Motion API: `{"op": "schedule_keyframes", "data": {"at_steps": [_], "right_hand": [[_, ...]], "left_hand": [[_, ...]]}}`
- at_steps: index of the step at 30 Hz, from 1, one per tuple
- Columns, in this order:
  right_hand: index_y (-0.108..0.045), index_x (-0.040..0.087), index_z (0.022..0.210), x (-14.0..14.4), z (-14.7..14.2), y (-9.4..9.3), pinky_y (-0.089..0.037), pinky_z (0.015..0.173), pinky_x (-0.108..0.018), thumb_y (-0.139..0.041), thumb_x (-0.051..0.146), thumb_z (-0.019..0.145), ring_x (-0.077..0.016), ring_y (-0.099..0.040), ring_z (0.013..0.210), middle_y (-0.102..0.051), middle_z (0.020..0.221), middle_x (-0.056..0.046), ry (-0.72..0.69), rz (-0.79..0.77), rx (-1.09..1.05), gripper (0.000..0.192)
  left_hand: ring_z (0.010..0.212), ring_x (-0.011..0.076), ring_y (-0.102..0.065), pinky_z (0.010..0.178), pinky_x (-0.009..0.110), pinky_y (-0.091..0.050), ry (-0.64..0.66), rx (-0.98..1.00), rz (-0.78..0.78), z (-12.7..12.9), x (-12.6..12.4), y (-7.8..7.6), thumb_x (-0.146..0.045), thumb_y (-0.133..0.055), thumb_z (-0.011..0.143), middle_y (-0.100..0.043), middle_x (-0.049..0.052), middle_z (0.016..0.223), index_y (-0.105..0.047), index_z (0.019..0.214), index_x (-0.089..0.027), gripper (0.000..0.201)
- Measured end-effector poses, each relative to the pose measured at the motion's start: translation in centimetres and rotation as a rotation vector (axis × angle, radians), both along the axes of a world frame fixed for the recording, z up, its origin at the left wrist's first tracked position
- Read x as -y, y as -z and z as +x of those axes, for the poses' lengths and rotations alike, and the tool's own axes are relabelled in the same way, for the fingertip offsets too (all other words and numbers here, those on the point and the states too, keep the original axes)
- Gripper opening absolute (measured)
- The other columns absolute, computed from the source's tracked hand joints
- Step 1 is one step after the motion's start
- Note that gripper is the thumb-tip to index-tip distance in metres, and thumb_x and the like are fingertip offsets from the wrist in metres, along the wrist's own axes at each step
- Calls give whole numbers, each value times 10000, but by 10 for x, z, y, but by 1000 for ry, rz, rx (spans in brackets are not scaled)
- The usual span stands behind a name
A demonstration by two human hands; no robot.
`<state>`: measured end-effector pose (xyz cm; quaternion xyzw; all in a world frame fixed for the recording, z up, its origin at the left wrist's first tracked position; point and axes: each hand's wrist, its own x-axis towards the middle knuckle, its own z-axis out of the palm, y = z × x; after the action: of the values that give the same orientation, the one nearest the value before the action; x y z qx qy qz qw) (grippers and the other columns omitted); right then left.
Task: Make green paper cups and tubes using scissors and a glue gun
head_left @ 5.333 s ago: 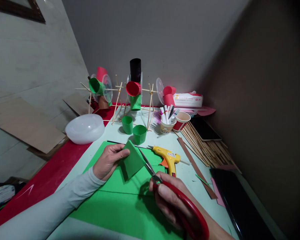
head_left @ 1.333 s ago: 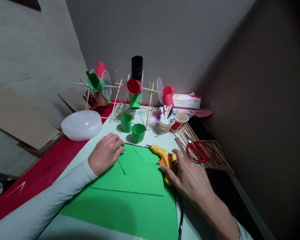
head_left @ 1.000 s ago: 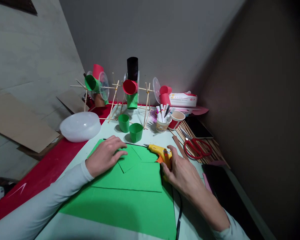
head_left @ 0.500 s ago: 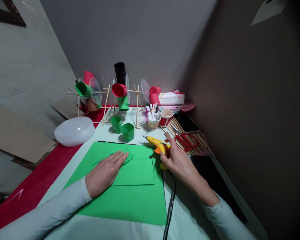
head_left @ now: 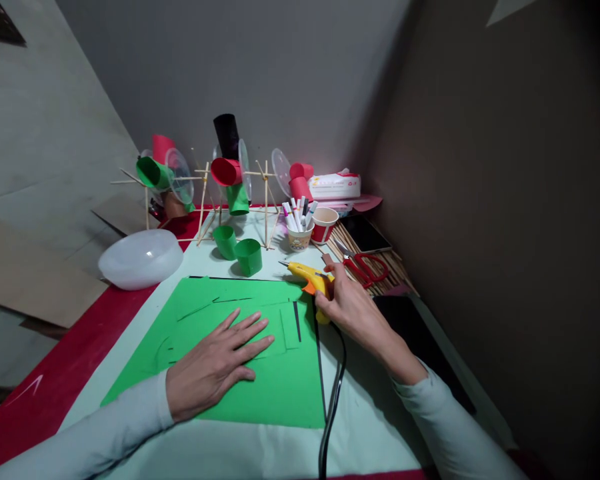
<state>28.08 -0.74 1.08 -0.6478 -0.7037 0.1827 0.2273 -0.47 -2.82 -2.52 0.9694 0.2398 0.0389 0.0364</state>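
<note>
My left hand [head_left: 220, 360] lies palm down with its fingers spread on a green sheet [head_left: 260, 407]. Cut lines and loose green pieces show on the sheet around the fingers. In my right hand [head_left: 353, 307] is a yellow hot glue gun [head_left: 307, 273] with an orange trigger, its nozzle pointing left over the sheet's far right corner. Its black cord [head_left: 336, 400] runs down past the sheet's right edge. Two green paper cups [head_left: 249, 259] stand just beyond the sheet.
Behind stand stick frames [head_left: 267, 207] carrying clear discs and coloured cups. A cup of markers [head_left: 299, 237], a red-and-white paper cup [head_left: 324, 227], red-handled scissors [head_left: 367, 270] on wooden sticks, and a dark flat object [head_left: 420, 350] are at right. A white balloon-like object [head_left: 140, 260] sits at left.
My left hand has shifted toward me on the green sheet and spread its fingers. Green pieces under it have shifted. My right hand still holds the glue gun, and the view has moved slightly.
</note>
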Motion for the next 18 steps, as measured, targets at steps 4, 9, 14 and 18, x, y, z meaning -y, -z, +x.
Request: {"op": "schedule_keyframes", "data": {"at_steps": [4, 9, 14, 18], "right_hand": [[-289, 66, 1472, 0, 1, 2, -447, 722, -375, -519, 292, 881, -349, -689, 876, -695, 989, -154, -6, -1, -6, 673], [-343, 98, 1424, -2, 3, 6, -446, 694, -353, -522, 311, 868, -335, -684, 888, -687, 1030, -154, -15, 15, -47, 621], [-430, 151, 1318, -3, 4, 8, -432, 692, -341, -535, 290, 840, -292, -673, 807, -686, 936, -94, 6, 15, -141, 508], [-508, 201, 1086, -6, 5, 11, -424, 651, -321, -596, 323, 793, -255, -646, 720, -651, 797, -33, 72, -1, -277, 329]], "left_hand": [[1496, 295, -291, 1134, 679, -323, -5, 37, -49, -4, -5, 4, -228, -374, 1042, -416, 133, 1579, -404, 1494, -222, 454], [1502, 260, -290, 1156, 611, -344, -28, 146, -31, -7, -7, 6, -128, -375, 1023, -438, 134, 1570, -433, 1473, -217, 463], [1508, 251, -280, 1157, 533, -392, -61, 223, -10, -8, -6, 10, -131, -415, 1014, -430, 130, 1577, -432, 1476, -218, 470], [1515, 291, -258, 1168, 577, -363, -90, 267, 20, -9, -2, -1, -173, -457, 1007, -412, 125, 1588, -432, 1485, -213, 480]]}}
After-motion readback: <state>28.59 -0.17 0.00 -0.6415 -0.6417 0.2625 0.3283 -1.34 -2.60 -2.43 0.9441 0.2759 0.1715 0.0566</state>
